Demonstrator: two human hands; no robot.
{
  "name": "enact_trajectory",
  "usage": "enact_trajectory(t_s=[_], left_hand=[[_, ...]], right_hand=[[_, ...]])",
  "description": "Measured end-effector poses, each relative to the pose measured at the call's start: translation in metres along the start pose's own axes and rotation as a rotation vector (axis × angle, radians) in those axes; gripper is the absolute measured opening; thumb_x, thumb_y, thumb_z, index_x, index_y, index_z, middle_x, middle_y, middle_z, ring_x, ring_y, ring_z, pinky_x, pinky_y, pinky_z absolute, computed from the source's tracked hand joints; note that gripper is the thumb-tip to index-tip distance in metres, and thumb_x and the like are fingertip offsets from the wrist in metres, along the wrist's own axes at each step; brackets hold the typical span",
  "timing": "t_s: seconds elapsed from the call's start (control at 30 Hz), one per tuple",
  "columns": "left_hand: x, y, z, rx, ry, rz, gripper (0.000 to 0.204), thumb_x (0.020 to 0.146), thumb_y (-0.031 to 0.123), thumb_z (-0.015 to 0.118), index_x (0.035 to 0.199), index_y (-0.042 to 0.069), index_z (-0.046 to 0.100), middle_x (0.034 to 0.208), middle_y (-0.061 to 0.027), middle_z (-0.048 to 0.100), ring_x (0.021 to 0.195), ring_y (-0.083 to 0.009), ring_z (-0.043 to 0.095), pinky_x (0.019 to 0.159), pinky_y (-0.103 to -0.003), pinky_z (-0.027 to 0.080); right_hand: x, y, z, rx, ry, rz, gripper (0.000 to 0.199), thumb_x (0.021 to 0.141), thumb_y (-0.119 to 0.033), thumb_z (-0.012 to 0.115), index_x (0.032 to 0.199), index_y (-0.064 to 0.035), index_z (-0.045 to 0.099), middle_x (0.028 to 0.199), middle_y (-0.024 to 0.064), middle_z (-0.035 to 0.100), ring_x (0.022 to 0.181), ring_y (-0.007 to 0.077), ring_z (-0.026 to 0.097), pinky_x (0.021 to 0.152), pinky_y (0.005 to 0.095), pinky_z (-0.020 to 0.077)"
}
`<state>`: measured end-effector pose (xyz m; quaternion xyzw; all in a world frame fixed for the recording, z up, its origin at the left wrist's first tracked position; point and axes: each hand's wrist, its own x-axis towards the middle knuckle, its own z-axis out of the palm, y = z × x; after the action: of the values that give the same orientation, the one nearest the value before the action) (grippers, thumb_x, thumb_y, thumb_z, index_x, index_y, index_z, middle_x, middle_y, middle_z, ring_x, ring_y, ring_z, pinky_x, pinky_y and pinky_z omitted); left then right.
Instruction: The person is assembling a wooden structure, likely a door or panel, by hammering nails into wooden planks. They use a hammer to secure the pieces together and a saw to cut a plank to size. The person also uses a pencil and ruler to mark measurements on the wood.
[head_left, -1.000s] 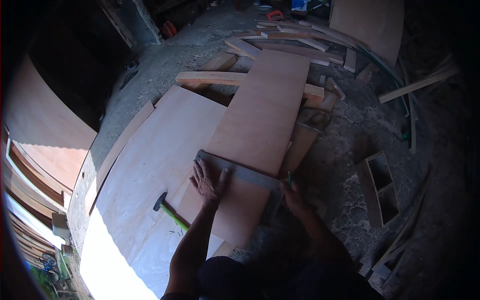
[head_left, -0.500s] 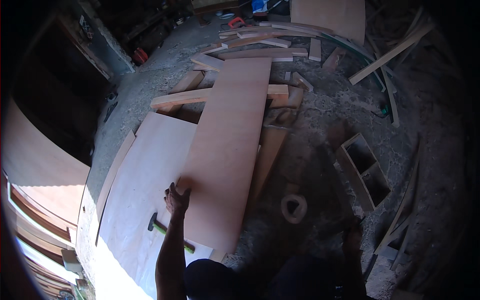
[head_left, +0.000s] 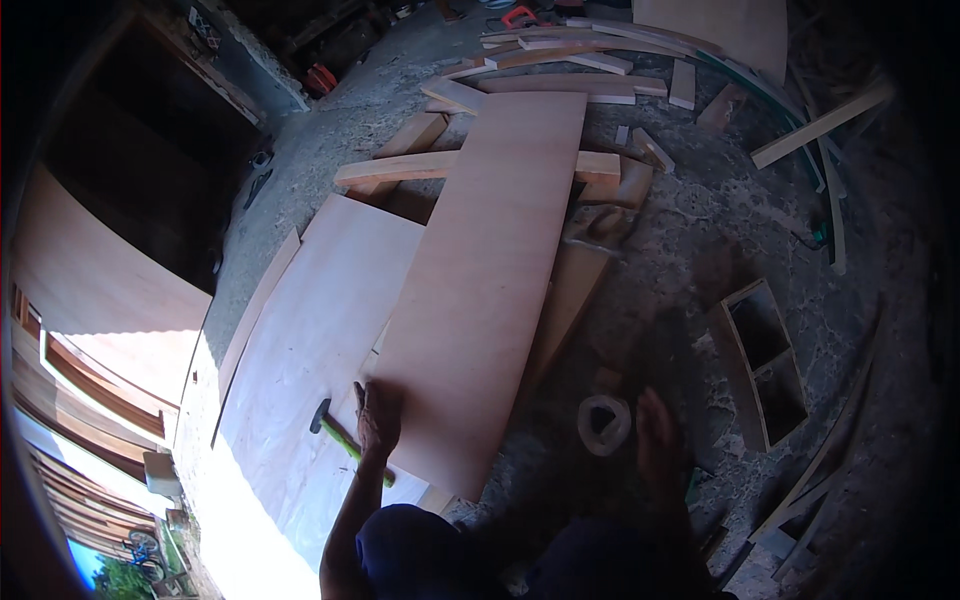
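My left hand (head_left: 378, 422) is at the left edge of the panel (head_left: 480, 270), which overlaps the wide board (head_left: 300, 320); whether it grips, I cannot tell. My right hand (head_left: 658, 438) appears empty, fingers extended. I seem to be steadying; shifting the panel would require both hands.

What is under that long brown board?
A pale sheet and a crosswise beam run under the long brown board; their covered parts, and anything else there, cannot be seen.
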<state>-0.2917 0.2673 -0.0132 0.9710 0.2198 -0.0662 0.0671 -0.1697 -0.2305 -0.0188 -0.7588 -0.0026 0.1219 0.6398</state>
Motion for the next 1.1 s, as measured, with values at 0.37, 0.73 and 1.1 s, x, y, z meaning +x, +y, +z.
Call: enact_trajectory(t_s=[0.37, 0.73, 1.1], left_hand=[[-0.024, 0.073, 0.001, -0.303, 0.186, -0.512, 0.086, 0.093, 0.054, 0.063, 0.155, 0.004, 0.031, 0.162, -0.0272, 0.024, 0.152, -0.0451, 0.018, 0.119, -0.061, 0.014], [0.003, 0.084, -0.085, -0.443, 0.604, -0.427, 0.072, 0.099, 0.039, 0.057, 0.156, 0.003, 0.032, 0.163, -0.0261, 0.023, 0.151, -0.0414, 0.022, 0.122, -0.053, 0.016], [0.163, 0.122, -0.049, -0.312, 0.15, -0.029, 0.087, 0.093, 0.051, 0.064, 0.159, 0.01, 0.026, 0.166, -0.0219, 0.019, 0.154, -0.0403, 0.014, 0.122, -0.059, 0.01]], right_hand=[[0.255, -0.056, 0.151, 0.277, -0.183, 0.323, 0.037, 0.091, -0.035, 0.073, 0.117, -0.0099, 0.063, 0.093, 0.0004, 0.063, 0.073, 0.0093, 0.057, 0.06, 0.0233, 0.0438], [0.288, -0.147, 0.159, 0.799, -0.228, 0.108, 0.021, 0.09, -0.035, 0.075, 0.095, -0.0172, 0.064, 0.071, -0.0115, 0.05, 0.061, 0.0011, 0.043, 0.053, 0.0207, 0.0336], [0.357, -0.149, 0.118, -0.63, -0.215, -0.374, 0.052, 0.087, -0.013, 0.071, 0.136, -0.0053, 0.057, 0.11, 0.0177, 0.066, 0.1, 0.0386, 0.064, 0.087, 0.048, 0.0527]])
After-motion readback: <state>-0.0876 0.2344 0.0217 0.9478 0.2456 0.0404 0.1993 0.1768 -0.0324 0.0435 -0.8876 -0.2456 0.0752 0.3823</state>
